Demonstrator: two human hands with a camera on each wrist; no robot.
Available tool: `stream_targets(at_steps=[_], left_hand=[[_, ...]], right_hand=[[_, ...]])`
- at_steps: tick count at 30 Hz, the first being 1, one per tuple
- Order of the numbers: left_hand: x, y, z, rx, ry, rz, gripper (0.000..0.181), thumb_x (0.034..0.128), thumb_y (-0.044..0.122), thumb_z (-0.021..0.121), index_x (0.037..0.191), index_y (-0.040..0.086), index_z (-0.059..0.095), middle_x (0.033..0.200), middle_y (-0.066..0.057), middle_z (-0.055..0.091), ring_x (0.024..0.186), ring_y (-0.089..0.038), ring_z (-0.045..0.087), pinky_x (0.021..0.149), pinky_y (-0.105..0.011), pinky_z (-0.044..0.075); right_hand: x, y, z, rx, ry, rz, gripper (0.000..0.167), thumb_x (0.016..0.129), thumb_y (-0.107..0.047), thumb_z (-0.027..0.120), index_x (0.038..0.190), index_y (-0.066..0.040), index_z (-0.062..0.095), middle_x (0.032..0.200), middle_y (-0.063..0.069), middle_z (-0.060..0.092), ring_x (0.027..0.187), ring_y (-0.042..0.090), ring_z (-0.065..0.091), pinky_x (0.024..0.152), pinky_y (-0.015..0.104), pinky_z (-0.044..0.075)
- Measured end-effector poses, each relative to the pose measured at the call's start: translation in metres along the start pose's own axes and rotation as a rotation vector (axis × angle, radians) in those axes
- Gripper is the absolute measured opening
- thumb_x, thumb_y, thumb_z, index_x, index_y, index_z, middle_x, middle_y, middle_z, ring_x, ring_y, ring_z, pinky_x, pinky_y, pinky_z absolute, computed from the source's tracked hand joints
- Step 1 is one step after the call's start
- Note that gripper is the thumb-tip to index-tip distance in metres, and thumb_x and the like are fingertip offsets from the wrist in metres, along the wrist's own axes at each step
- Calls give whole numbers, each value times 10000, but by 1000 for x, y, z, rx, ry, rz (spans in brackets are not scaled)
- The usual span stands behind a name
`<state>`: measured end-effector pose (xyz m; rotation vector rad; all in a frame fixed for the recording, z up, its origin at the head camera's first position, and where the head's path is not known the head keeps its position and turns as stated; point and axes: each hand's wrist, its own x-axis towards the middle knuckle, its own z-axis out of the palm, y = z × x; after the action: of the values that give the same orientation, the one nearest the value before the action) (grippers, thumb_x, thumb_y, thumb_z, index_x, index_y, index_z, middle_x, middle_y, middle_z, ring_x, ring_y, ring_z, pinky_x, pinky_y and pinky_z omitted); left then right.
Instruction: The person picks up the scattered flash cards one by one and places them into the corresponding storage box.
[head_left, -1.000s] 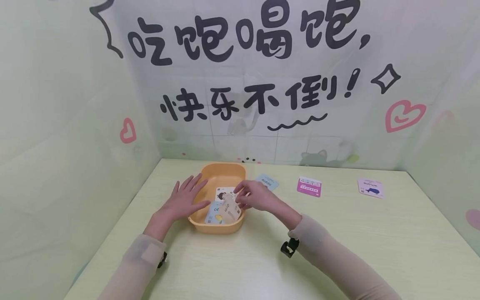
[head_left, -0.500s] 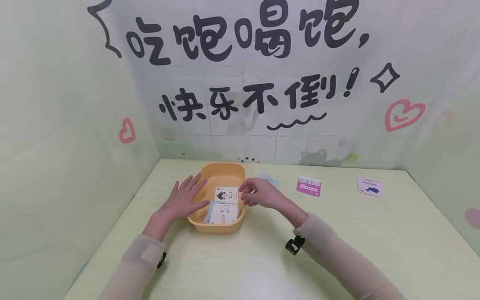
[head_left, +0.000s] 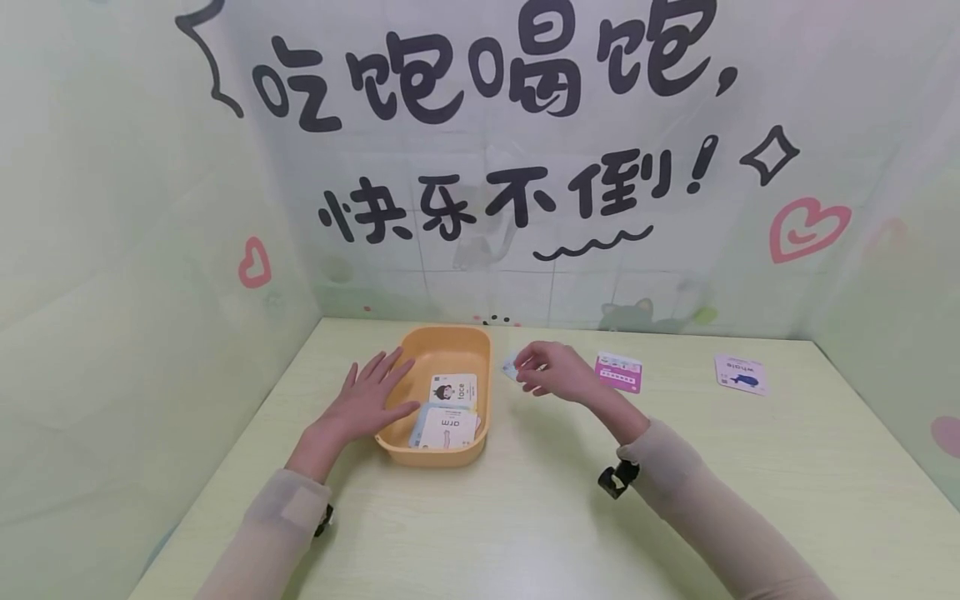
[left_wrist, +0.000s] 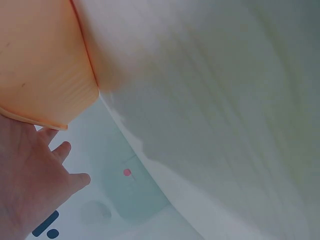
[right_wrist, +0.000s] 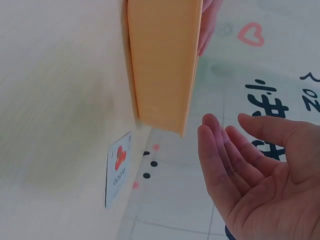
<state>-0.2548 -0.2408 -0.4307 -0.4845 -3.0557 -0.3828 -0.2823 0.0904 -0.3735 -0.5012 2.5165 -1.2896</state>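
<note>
My left hand (head_left: 366, 402) rests along the left rim of an orange plastic basket (head_left: 446, 346), its fingers spread and straight. In the left wrist view its fingertips show beside the basket's edge. Inside the basket lie a face card (head_left: 453, 389) and an arm card (head_left: 447, 427), the latter overlapping a blue card that is mostly covered. Right of the basket, my right hand (head_left: 558, 371) hovers over the apple card (head_left: 508, 367), partly hiding it. The right wrist view shows the apple card (right_wrist: 119, 170) flat on the table, apart from the loosely bent fingers, which hold nothing.
On the table (head_left: 465, 533), a pink-purple card (head_left: 618, 372) lies behind my right wrist. A whale card (head_left: 741, 375) is farther right. A printed cloth wall (head_left: 480, 292) stands behind the table, with cloth at both sides.
The arm card has dropped flat into the basket from my right hand. That hand has since moved right, away from the basket to the apple card. My left hand stays put.
</note>
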Motion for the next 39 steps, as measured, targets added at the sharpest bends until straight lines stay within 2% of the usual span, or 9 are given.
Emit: stream_targets(at_steps=[6,17,25,29,34,39], left_hand=[[0,0,0,-9,-12,-8,792,960,513,559,1586,127,264,1684,-131,131,1540,-423,99,1193,-713,31],[0,1,-2,2,-6,-1,797,956,525,555,1583,122,273,1679,-137,149,1535,-430,123,1190,-717,48],[0,2,-3,16,-4,-5,787,961,531,548,1578,118,286,1676,-140,166,1531,-435,137,1188,-718,66],[-1,1,-3,14,-7,-5,792,956,528,550,1580,120,280,1678,-138,157,1535,-430,125,1191,-714,56],[-1,1,-4,4,-24,-11,806,952,538,549,1585,126,267,1685,-128,132,1541,-422,105,1198,-705,34],[-1,1,-3,3,-16,-3,808,947,540,555,1580,120,279,1683,-129,140,1537,-427,120,1196,-707,42]], right_hand=[[-6,15,-28,-18,56,3,259,961,-94,618,1187,34,620,1109,219,701,961,321,728,829,433,617],[-27,46,-88,-113,147,-25,281,972,-60,593,1198,107,586,1134,301,657,977,358,705,806,378,621],[-46,75,-129,-257,209,-3,318,988,-112,575,1221,105,582,1186,311,645,1066,427,664,855,445,600],[-53,91,-150,-310,239,21,373,1014,-171,553,1258,111,560,1241,336,615,1140,491,614,906,524,560],[-64,115,-171,-345,269,58,409,1034,-197,516,1297,115,529,1284,358,575,1198,535,555,978,616,483],[-74,139,-190,-356,311,101,436,1044,-222,490,1305,126,511,1300,382,545,1210,551,530,971,619,474]])
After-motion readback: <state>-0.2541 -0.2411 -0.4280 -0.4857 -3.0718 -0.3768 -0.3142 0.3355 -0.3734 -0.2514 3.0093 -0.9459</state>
